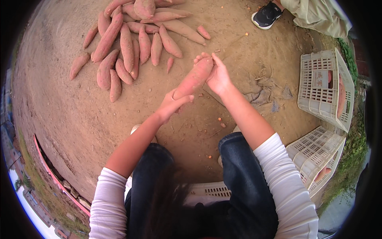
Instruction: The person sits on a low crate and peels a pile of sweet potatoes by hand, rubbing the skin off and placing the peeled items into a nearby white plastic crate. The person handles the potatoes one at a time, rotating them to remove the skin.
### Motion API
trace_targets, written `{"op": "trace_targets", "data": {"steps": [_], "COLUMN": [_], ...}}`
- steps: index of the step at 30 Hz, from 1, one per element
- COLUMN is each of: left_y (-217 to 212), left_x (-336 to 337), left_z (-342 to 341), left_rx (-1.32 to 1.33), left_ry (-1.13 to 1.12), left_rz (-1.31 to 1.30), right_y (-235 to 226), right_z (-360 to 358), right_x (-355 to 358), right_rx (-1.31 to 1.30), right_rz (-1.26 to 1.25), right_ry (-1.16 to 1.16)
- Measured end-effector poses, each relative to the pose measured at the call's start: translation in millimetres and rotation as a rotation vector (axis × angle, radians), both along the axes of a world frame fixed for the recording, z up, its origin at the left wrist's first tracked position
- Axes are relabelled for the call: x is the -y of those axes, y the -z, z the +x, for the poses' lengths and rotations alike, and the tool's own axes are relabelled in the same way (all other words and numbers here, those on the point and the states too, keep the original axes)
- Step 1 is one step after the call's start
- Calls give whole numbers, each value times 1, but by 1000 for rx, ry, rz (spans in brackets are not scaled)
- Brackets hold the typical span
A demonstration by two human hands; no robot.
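A large reddish sweet potato is held slantwise in front of me, above the dirt ground. Around its lower left end my left hand is wrapped, thumb lying across the skin. My right hand cups the upper right end, with its fingers behind the tip and partly hidden. Beyond my hands, to the far left, a heap of sweet potatoes lies loose on the soil. A small piece of sweet potato rests between that heap and the one I hold.
On the right stand two pale plastic crates, an upper crate and a lower crate, with sweet potatoes inside. Another person's dark shoe is at the far right. Under me shows a white slatted plastic edge. A crumpled grey cloth lies on the ground.
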State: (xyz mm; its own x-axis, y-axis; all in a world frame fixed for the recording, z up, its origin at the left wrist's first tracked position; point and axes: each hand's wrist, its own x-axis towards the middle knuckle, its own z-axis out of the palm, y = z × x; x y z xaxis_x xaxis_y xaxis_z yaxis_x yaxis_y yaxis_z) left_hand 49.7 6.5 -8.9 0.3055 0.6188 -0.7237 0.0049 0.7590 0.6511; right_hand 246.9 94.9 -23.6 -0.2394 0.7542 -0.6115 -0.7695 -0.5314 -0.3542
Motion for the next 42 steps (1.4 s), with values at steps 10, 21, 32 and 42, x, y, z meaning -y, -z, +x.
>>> {"op": "trace_targets", "data": {"steps": [10, 21, 32, 42], "left_y": [14, -11, -18, -23], "left_x": [-5, -16, -20, -22], "left_z": [-20, -61, -68, -72], "left_rx": [-537, -1038, -1083, -1102], "left_ry": [76, 349, 338, 342], "left_rz": [581, 1110, 1406, 1479], "right_y": [2, 17, 7, -14], "right_z": [11, 32, 27, 31], "right_x": [3, 10, 15, 20], "right_rx": [2, 529, 1098, 1457], "right_rz": [85, 341, 766, 1364], "right_ry": [-185, -513, -634, -493]}}
